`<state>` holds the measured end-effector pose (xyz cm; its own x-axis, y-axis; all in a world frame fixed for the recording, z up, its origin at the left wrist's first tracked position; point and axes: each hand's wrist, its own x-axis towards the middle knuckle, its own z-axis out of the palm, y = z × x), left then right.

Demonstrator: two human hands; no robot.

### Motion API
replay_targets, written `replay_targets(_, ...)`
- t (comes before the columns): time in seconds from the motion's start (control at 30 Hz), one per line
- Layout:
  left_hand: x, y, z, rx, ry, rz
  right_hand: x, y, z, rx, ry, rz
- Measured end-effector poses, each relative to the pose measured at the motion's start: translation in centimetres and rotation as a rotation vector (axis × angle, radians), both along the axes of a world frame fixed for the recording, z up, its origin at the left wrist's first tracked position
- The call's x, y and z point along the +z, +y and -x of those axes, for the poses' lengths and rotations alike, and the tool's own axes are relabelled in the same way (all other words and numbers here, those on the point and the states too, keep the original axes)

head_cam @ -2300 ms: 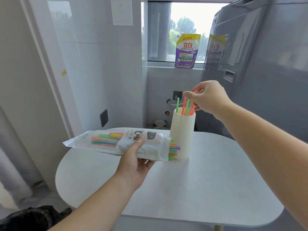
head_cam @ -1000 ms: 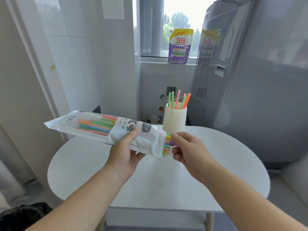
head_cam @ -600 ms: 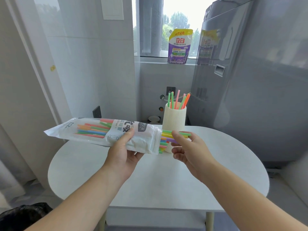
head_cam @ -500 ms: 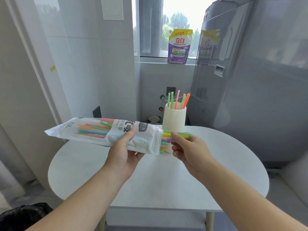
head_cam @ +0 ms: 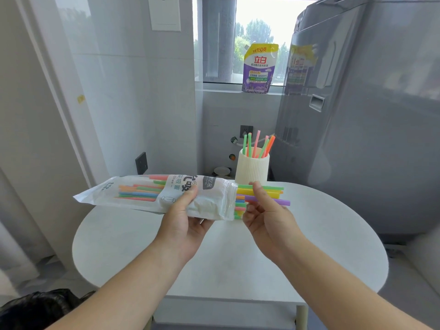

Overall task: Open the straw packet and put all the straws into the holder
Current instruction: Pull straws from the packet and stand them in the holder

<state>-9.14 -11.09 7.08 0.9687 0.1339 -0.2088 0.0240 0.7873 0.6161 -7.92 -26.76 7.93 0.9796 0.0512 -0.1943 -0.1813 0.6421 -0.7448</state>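
right hand (head_cam: 270, 221) grip pinches straws (head_cam: 276, 193) poking from the packet (head_cam: 142, 190).

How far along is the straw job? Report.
Done: packet open, several upright straws standing in the holder. In hand: left hand grips the packet; right hand pinches the sticking-out straws at its mouth. Left: pull those out, plus the many others inside, into the holder.

Open straw packet (head_cam: 166, 195), straws (head_cam: 266, 194) protruding; ribbed holder (head_cam: 252, 170).
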Motion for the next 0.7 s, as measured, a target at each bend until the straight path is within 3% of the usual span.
replay_targets(0.43,0.2,0.0,0.0,0.025,0.040,0.069,1.6,-0.8,-0.1,-0.289,-0.135,0.513)
replay_targets(0.7,0.2,0.6,-0.2,0.059,0.014,0.096,3.2,-2.0,-0.3,-0.266,-0.205,0.458)
